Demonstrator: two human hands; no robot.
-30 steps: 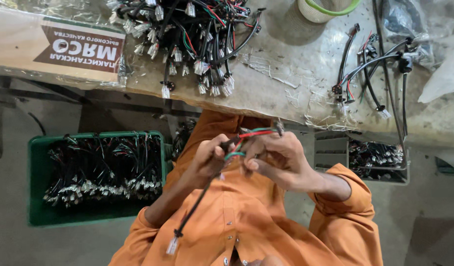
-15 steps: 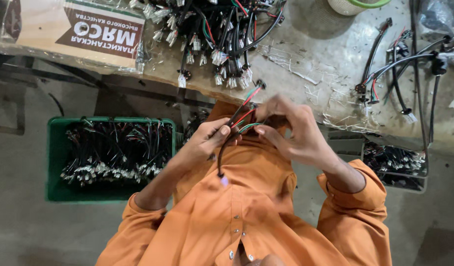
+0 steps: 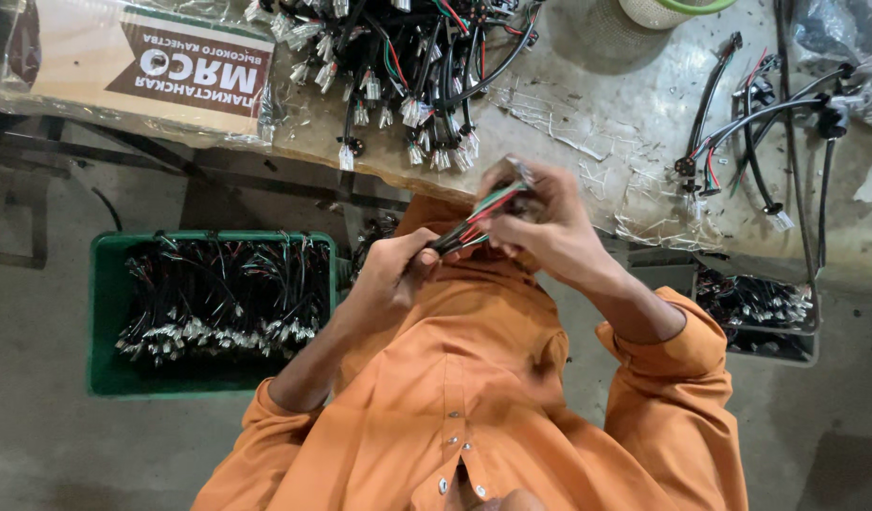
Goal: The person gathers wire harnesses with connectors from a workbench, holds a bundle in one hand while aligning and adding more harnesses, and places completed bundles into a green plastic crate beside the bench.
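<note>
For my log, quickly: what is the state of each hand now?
Left hand: closed, holding the black sheath of the wire harness.
Right hand: closed on the harness's coloured wire ends.

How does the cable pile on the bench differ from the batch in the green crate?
The cable pile on the bench lies loose and tangled, strands crossing every way; the cables in the green crate lie roughly side by side, connector ends lined up along one edge. The pile sits bare on the bench; the other batch is held in by the green crate on the floor. Both are black cables with pale connectors.
</note>
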